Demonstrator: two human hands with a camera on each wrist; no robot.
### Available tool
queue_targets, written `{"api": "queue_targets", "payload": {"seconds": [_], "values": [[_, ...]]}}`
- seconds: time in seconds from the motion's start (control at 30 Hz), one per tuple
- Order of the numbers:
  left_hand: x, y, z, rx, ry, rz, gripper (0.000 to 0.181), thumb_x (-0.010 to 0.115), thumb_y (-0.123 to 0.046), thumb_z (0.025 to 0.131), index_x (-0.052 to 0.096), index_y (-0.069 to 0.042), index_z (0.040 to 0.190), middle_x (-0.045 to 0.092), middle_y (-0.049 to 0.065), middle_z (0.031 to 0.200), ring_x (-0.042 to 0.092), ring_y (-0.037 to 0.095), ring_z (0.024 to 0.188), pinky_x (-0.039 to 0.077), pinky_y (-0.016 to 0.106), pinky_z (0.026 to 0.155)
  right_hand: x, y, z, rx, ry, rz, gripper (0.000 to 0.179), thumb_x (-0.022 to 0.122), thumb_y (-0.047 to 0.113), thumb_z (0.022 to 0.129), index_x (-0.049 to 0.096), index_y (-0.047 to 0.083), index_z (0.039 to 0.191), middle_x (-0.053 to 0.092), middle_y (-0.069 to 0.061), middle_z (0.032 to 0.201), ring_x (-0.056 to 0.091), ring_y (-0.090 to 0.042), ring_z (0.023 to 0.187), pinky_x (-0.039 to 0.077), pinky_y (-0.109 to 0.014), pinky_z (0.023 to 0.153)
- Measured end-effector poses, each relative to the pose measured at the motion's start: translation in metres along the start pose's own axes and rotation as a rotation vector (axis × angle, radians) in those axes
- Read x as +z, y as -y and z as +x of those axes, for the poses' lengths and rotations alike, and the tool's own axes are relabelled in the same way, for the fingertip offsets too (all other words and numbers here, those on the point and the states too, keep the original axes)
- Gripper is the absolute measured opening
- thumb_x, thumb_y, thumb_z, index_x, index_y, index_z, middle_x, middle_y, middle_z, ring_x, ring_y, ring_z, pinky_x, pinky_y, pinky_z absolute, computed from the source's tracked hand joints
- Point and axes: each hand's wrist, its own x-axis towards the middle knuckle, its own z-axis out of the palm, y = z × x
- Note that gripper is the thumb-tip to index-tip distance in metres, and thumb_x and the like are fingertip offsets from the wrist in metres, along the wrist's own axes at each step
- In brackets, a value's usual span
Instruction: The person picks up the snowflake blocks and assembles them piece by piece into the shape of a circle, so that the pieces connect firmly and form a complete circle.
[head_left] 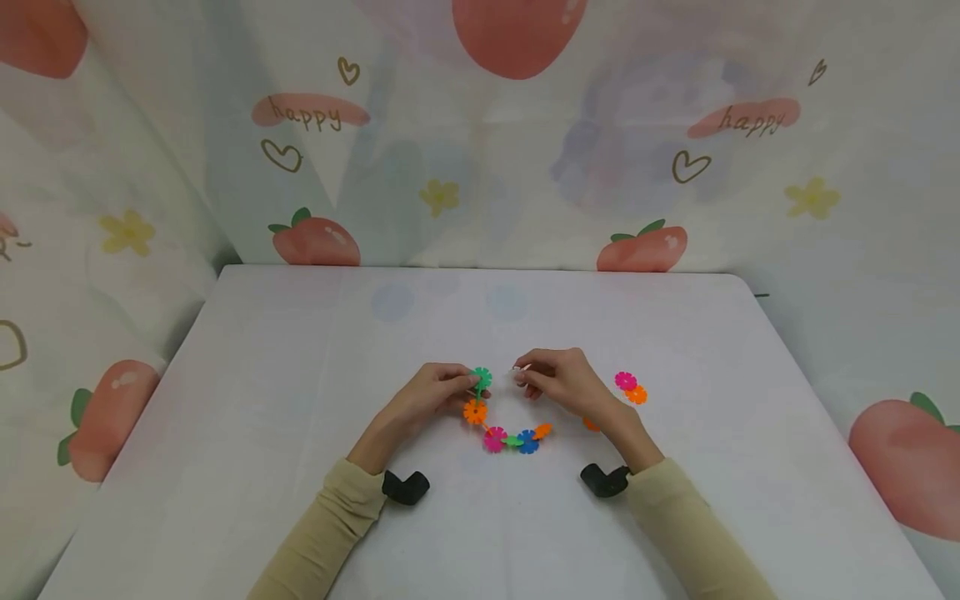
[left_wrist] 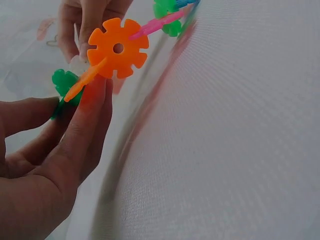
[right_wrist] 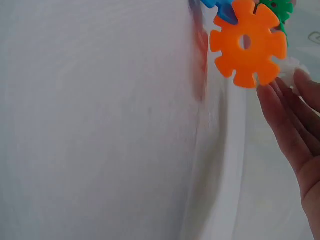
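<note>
Notched flower-shaped plastic discs are linked into a curved chain with orange, pink, green and blue pieces. At its upper left end is a green disc (head_left: 483,379), pinched by my left hand (head_left: 433,388) between thumb and fingers. An orange disc (left_wrist: 107,40) hangs just below that grip. Across a small gap, my right hand (head_left: 561,377) pinches a white disc (right_wrist: 290,70) between thumb and fingertips. The chain's other end, an orange disc (right_wrist: 265,30), overlaps the right fingertips in the right wrist view. From the head, the chain curves below both hands past a pink disc (head_left: 495,439).
To the right of my right hand lie a loose pink disc (head_left: 626,381) and an orange disc (head_left: 637,395). Another orange disc (head_left: 591,424) is partly hidden by the right wrist. A white cloth covers the table (head_left: 300,333); a printed curtain (head_left: 510,167) stands behind it.
</note>
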Motion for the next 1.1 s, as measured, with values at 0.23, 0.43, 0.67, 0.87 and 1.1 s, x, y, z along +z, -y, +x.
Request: {"api": "queue_targets", "payload": {"seconds": [0.23, 0.43, 0.67, 0.87, 1.1], "values": [[0.000, -0.001, 0.000, -0.012, -0.014, 0.026, 0.029, 0.062, -0.023, 0.104, 0.073, 0.002, 0.113, 0.077, 0.013, 0.110, 0.071, 0.019, 0.096, 0.060, 0.027, 0.088, 0.011, 0.005, 0.009, -0.064, 0.029, -0.086, 0.012, 0.072, 0.004, 0.095, 0.074, 0.001, 0.107, 0.077, -0.009, 0.089, 0.074, -0.018, 0.075, 0.061, -0.025, 0.079], [0.001, 0.000, 0.001, 0.003, -0.039, 0.023, 0.031, 0.063, -0.022, 0.104, 0.074, 0.004, 0.116, 0.077, 0.015, 0.109, 0.072, 0.018, 0.097, 0.060, 0.029, 0.089, 0.017, 0.006, 0.011, -0.163, 0.014, -0.145, 0.009, 0.074, -0.001, 0.092, 0.074, 0.001, 0.101, 0.077, -0.010, 0.087, 0.071, -0.014, 0.072, 0.062, -0.026, 0.076], [0.001, 0.001, 0.001, 0.012, -0.067, -0.017, 0.030, 0.063, -0.018, 0.103, 0.073, 0.007, 0.115, 0.077, 0.019, 0.106, 0.074, 0.016, 0.094, 0.060, 0.026, 0.083, 0.019, 0.010, 0.013, -0.197, 0.003, -0.186, 0.008, 0.075, 0.000, 0.091, 0.076, 0.001, 0.099, 0.076, -0.009, 0.085, 0.068, -0.009, 0.068, 0.060, -0.022, 0.071], [0.000, 0.001, 0.001, 0.002, -0.062, -0.001, 0.029, 0.061, -0.019, 0.104, 0.073, 0.006, 0.113, 0.078, 0.016, 0.104, 0.074, 0.014, 0.089, 0.060, 0.024, 0.080, 0.018, 0.008, 0.014, -0.197, -0.040, -0.221, 0.011, 0.075, 0.000, 0.092, 0.076, 0.001, 0.103, 0.077, -0.008, 0.086, 0.067, -0.009, 0.068, 0.060, -0.023, 0.069], [0.001, -0.001, -0.001, -0.009, -0.040, 0.027, 0.031, 0.063, -0.021, 0.102, 0.074, 0.006, 0.114, 0.078, 0.015, 0.098, 0.071, 0.015, 0.088, 0.058, 0.025, 0.080, 0.017, 0.010, 0.016, -0.258, -0.040, -0.223, 0.014, 0.075, -0.004, 0.089, 0.079, 0.001, 0.101, 0.078, -0.008, 0.090, 0.070, -0.014, 0.071, 0.060, -0.026, 0.071]]}}
